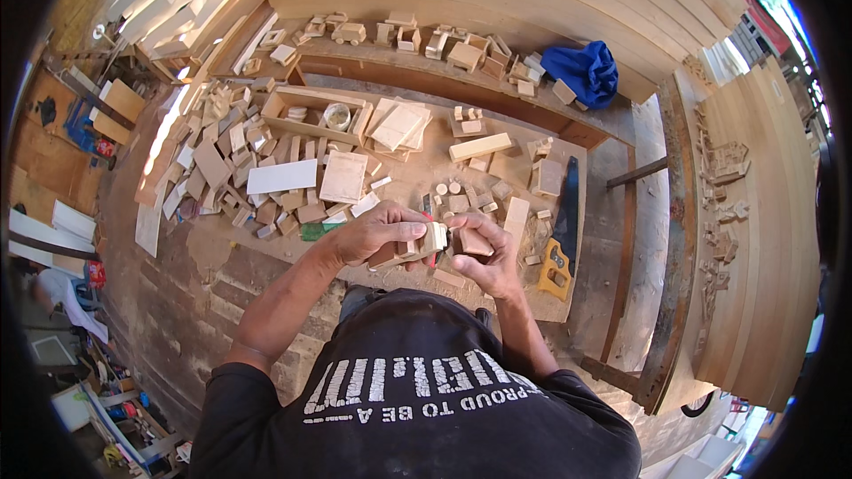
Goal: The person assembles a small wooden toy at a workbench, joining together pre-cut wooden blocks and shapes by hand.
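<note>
My left hand (383, 232) is closed around a small light-wood assembly (432, 239) that looks like part of a toy. A thin red strip (427, 204) shows beside it; I cannot tell what it belongs to. Between thumb and fingers, my right hand (493, 259) grips a small wooden block (474, 243) just right of the assembly. Something dark sits between the two pieces, too small to make out. Both hands are above the near part of the work board (404, 184), where round wooden discs (447, 188) and small offcuts lie.
A hand saw (557, 268) with a yellow handle lies at right. Wood blocks (211, 162) are heaped at left beside an open wooden box (286, 124) holding a round container (336, 116). Wooden toy vehicles (350, 33) and a blue cloth (581, 74) occupy the back shelf.
</note>
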Motion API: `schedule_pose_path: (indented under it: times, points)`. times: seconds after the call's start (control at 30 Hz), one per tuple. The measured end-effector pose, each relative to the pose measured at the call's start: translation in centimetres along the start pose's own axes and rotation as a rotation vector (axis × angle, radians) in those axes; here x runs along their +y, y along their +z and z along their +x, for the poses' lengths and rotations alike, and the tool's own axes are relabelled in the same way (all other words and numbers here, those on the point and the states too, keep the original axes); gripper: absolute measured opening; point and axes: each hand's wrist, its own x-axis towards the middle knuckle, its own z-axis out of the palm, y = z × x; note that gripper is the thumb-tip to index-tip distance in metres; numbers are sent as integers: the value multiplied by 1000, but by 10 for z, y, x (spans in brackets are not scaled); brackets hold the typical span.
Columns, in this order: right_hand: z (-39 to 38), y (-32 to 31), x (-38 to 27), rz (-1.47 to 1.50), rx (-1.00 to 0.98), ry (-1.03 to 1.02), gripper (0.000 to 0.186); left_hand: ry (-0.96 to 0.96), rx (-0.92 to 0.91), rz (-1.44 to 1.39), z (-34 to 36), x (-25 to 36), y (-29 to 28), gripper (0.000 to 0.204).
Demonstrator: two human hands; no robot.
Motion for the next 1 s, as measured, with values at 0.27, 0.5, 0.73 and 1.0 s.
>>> schedule_pose_path:
  times: [0.27,0.5,0.73,1.0]
  points:
    - [1,-1,15,50,-74,77,34,-38,-41,11,0,7,6,37]
    - [4,2,12,26,-52,-64,32,-2,-6,139,2,3,1,35]
    - [4,-3,11,-126,-11,-97,32,-58,35,177,3,3,-1,35]
    - [5,-2,9,-139,6,-112,30,-37,70,210,2,5,1,35]
